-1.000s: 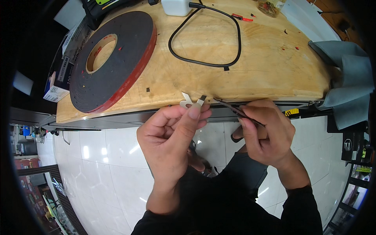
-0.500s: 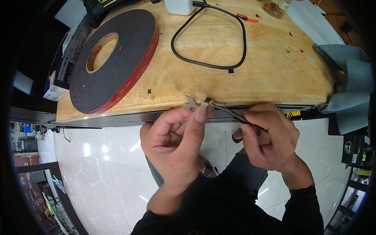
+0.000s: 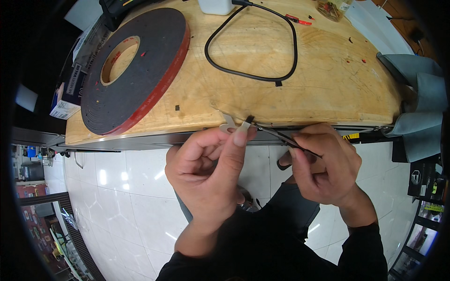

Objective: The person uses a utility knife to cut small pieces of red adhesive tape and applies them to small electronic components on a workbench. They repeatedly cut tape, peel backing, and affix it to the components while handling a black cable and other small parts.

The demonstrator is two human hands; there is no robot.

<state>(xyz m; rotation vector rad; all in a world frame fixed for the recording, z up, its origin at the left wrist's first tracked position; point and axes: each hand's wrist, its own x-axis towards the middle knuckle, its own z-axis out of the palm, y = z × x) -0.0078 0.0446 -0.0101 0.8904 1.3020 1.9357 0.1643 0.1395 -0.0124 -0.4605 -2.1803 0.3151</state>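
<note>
My left hand (image 3: 211, 161) pinches a small pale flat part (image 3: 229, 125) between thumb and forefinger, just in front of the wooden table's front edge (image 3: 300, 119). My right hand (image 3: 323, 164) grips thin black tweezers (image 3: 281, 136), whose tips hold a tiny black square piece (image 3: 250, 119) against the top of the pale part. Both hands sit close together below the table edge, above my dark trousers.
A big roll of black foam tape with a red liner (image 3: 133, 65) lies on the table's left. A black cable loop (image 3: 255, 44) runs from a white box (image 3: 215, 5). Grey cloth (image 3: 415, 98) hangs at the right. White floor tiles (image 3: 122, 196) lie below.
Both hands have stayed at the table edge with only slight shifts. The tweezers' tips have moved closer, onto the pale part in my left hand.
</note>
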